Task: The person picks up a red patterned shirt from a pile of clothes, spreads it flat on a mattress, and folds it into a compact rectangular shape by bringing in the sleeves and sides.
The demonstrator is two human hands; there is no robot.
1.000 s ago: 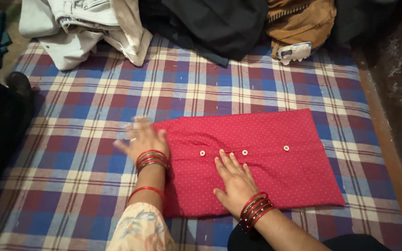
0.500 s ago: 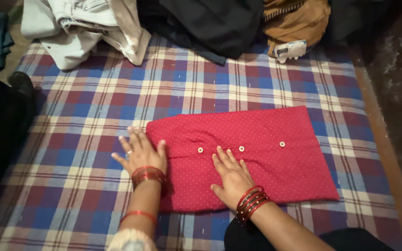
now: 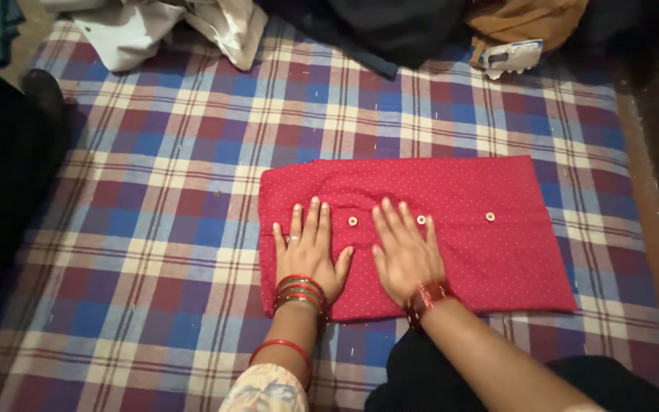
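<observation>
Since a moment ago, the left hand (image 3: 308, 252) has slid from the plaid bedsheet (image 3: 154, 206) onto the folded red dotted garment (image 3: 451, 191); both hands, the right hand (image 3: 406, 252) beside it, lie flat, fingers spread, gripping nothing

We count one folded red dotted cotton garment (image 3: 421, 229) with three small round pale buttons (image 3: 352, 221) showing, two hands, left hand (image 3: 308, 255) and right hand (image 3: 406, 255), one plaid checked bedsheet (image 3: 154, 229), and one white crumpled cloth (image 3: 154, 27).
</observation>
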